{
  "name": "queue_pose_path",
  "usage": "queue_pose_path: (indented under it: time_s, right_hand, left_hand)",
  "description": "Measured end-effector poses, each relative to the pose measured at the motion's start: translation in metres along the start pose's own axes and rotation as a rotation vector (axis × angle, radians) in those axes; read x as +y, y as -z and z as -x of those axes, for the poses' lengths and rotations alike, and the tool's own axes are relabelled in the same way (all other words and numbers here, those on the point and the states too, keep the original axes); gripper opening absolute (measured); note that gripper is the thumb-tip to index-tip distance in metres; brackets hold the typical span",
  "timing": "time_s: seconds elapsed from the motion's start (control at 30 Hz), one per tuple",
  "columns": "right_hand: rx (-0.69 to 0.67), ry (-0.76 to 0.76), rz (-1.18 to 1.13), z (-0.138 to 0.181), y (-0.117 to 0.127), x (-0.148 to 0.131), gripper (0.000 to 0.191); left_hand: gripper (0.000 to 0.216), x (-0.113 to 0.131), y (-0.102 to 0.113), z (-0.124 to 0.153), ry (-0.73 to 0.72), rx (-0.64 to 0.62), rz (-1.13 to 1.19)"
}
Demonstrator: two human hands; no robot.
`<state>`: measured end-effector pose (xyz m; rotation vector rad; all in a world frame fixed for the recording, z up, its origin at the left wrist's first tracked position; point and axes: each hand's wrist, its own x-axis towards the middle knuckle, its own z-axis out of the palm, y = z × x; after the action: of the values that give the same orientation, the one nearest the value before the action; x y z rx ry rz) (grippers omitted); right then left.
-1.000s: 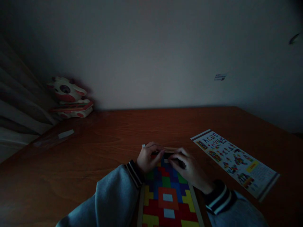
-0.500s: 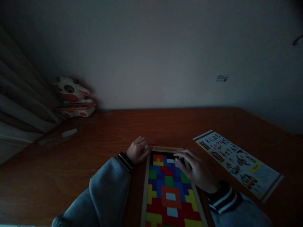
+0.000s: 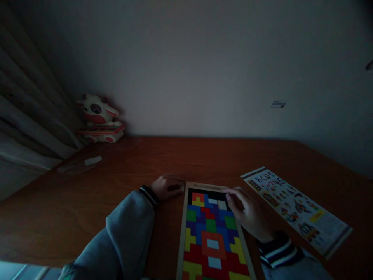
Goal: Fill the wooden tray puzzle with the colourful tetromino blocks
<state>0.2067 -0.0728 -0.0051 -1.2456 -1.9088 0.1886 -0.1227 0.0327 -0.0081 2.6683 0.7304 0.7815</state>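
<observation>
A wooden-framed puzzle board [image 3: 183, 237] filled with coloured blocks lies on the brown table in front of me. My left hand [image 3: 166, 186] rests on the table just left of the board's far corner, fingers curled; whether it holds anything is hidden in the dim light. My right hand [image 3: 247, 212] lies over the board's far right edge, its fingertips touching a pale block [image 3: 222, 204] near the top right of the pattern.
A printed pattern sheet [image 3: 295, 204] lies on the table to the right. A red and white toy [image 3: 99, 118] stands at the far left against the wall, beside a curtain. A small pale strip [image 3: 92, 160] lies on the table's left side.
My left hand has left the board's top and moved to the table at its left corner. The right hand has slid to the right edge, uncovering the top rows. The view shifted left.
</observation>
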Motion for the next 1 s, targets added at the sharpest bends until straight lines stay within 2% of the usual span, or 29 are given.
queue_pose_path:
  time_s: [0.23, 0.53, 0.67, 0.8, 0.87, 1.0]
  right_hand:
    - [0.003, -0.004, -0.006, 0.001, -0.005, 0.005, 0.015]
    - [0.043, -0.002, 0.015, 0.002, -0.001, 0.009, 0.015]
    - [0.057, -0.014, 0.011, 0.004, 0.000, 0.010, 0.014]
    - [0.052, 0.006, 0.015, 0.003, 0.000, 0.008, 0.015]
    - [0.051, 0.019, 0.012, 0.002, 0.000, 0.006, 0.015]
    - [0.054, 0.024, 0.000, 0.000, 0.000, 0.003, 0.016]
  left_hand:
    - [0.023, -0.003, 0.003, 0.002, -0.115, -0.004, -0.082]
    - [0.012, 0.016, 0.012, -0.001, -0.189, 0.027, -0.173]
    - [0.013, 0.014, 0.014, 0.000, -0.233, 0.138, -0.286]
    - [0.011, 0.008, 0.015, -0.001, -0.188, 0.275, -0.473]
    - [0.013, 0.006, 0.015, -0.003, -0.154, 0.225, -0.494]
    - [0.021, 0.003, 0.010, -0.005, -0.165, 0.025, -0.421]
